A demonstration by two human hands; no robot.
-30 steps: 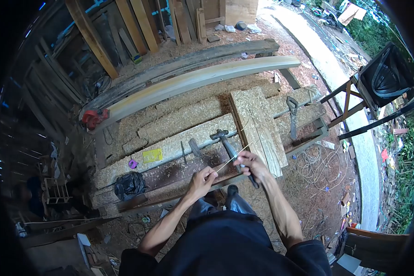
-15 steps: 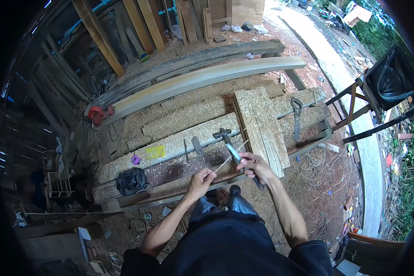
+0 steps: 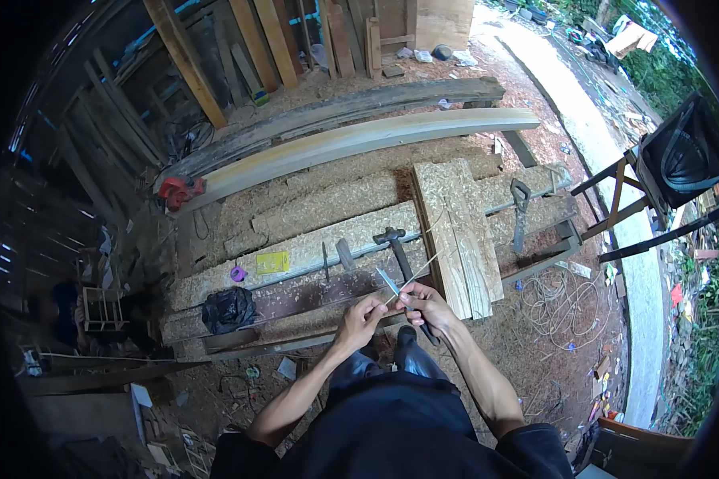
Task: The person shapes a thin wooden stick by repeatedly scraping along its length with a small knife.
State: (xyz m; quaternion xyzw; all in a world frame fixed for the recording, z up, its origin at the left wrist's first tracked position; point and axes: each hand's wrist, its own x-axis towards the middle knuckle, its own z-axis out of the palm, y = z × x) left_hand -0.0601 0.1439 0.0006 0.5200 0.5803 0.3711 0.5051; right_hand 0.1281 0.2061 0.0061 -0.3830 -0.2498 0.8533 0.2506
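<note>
My right hand [image 3: 428,310] is closed around a knife, its bright blade [image 3: 387,280] pointing away and to the left. In my left hand [image 3: 363,321] the fingers pinch one end of a thin pale wooden strip [image 3: 425,267], which runs up and to the right past the knife. Both hands are close together above the near edge of the work surface. Just beyond them lies a hammer [image 3: 397,249], its handle partly hidden behind my right hand. A chisel-like dark tool [image 3: 325,262] and a small grey wood block [image 3: 345,254] rest farther left.
Stacked boards [image 3: 455,231] lie crosswise to the right, with a handsaw [image 3: 520,215] beyond. A black plastic bag [image 3: 228,308], purple tape roll [image 3: 238,274] and yellow packet [image 3: 272,263] sit left. A red power tool [image 3: 180,192] stands by a long beam [image 3: 359,144].
My right hand has moved left and down, bringing the knife closer to my left hand and the strip. The blade now points more to the left. My left hand has shifted slightly right.
</note>
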